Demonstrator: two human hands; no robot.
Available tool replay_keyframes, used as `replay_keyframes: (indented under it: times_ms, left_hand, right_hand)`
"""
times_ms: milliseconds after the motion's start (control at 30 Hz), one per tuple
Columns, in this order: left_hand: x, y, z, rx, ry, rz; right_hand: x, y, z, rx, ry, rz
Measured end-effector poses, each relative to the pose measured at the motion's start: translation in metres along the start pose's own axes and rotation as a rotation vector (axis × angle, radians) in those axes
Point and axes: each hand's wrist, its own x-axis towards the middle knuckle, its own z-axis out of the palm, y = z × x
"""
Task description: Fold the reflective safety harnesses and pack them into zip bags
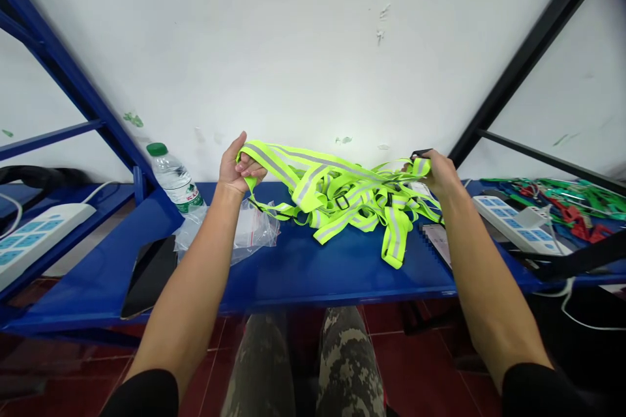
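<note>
A tangle of neon-yellow reflective straps (337, 199) with grey bands and black buckles lies on the blue shelf (303, 267) in front of me. My left hand (238, 166) is closed round one strap end at the left and lifts it off the shelf. My right hand (437, 172) is closed on another strap end with a black buckle at the right. The straps stretch between both hands, and loose loops hang down onto the shelf.
A clear plastic bag (249, 228) lies under my left wrist, beside a water bottle (173, 179) and a black phone (149, 273). White power strips (518, 225) sit at right, another power strip (36, 234) at left. Coloured clips (572, 205) are piled far right. A white wall stands close behind.
</note>
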Motion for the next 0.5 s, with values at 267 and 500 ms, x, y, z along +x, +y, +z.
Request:
replay_keyframes:
  times_ms: [267,500]
  left_hand:
    - [-0.005,0.003,0.026,-0.193,-0.019,0.165]
    - [0.001,-0.010,0.044,-0.119,0.040,0.267]
  right_hand:
    - [-0.027,-0.029,0.036,-0.160,-0.393,-0.047]
    - [-0.085,-0.026,0.089,-0.482,-0.473,-0.558]
